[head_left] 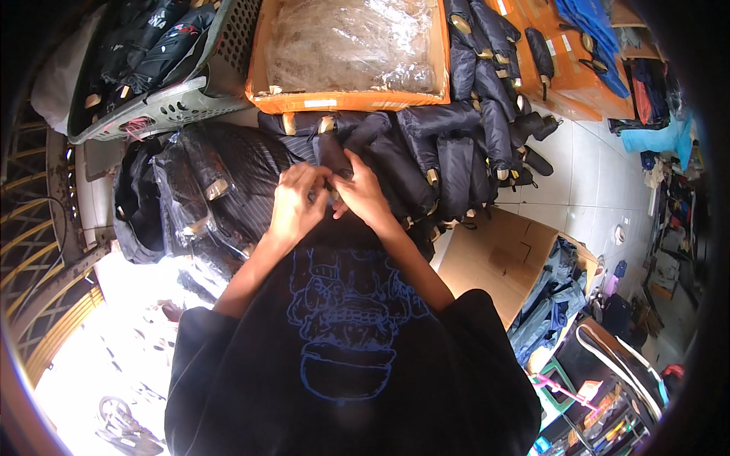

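Note:
My left hand (295, 201) and my right hand (360, 194) meet close in front of my chest. Both have curled fingers, pinching around the near end of a short black cloth-covered roll (331, 154) that looks like a folded umbrella in its sleeve. The fingers hide that end, so its detail cannot be made out. Just beyond and to the right lies a heap of similar black rolls (455, 171), several with pale tan ends. Left of my left hand is a large dark striped bundle (236, 156), with clear plastic over part of it.
An open orange-sided box (350, 102) lined with clear plastic stands ahead. A grey perforated crate (228, 57) holding dark rolls is at far left. At right, an open cardboard box (498, 252) contains bluish cloth items. A metal lattice gate (57, 220) borders the left.

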The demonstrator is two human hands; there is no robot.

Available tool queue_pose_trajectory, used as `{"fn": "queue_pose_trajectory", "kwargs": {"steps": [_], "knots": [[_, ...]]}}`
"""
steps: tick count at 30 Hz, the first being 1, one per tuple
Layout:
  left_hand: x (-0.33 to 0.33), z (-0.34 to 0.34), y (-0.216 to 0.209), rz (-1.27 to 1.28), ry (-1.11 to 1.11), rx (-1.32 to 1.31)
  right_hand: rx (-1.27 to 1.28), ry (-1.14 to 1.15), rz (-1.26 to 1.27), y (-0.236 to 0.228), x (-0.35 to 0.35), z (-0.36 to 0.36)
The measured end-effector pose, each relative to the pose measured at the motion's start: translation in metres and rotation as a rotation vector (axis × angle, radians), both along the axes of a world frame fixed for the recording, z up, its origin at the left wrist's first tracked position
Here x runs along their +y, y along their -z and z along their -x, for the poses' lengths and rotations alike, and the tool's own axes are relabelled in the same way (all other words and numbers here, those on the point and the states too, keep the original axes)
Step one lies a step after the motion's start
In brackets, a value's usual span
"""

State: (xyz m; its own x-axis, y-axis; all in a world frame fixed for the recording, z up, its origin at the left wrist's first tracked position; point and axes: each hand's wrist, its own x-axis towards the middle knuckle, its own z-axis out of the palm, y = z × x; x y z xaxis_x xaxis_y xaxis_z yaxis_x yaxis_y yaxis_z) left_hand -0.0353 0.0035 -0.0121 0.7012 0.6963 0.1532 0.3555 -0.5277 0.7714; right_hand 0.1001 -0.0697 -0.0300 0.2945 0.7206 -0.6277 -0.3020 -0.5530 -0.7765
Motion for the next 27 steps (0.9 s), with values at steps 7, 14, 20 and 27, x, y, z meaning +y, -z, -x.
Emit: {"fn": "queue_pose_trajectory", "kwargs": {"steps": [7,14,20,27], "knots": [[0.002,0.008,0.01,0.077,0.053,-0.003,0.373,0.074,-0.006,0.002,-0.015,-0.005],[-0.01,0.007,0.032,-0.202,0.046,-0.115,0.279,0.109,-0.009,0.019,-0.019,0.009],[-0.03,0.009,0.031,-0.175,0.027,-0.187,0.187,0.188,-0.141,0.026,-0.028,0.013],[-0.015,-0.012,0.024,1.349,-0.469,-0.674,0.118,0.114,-0.321,-0.007,-0.021,0.005]]}}
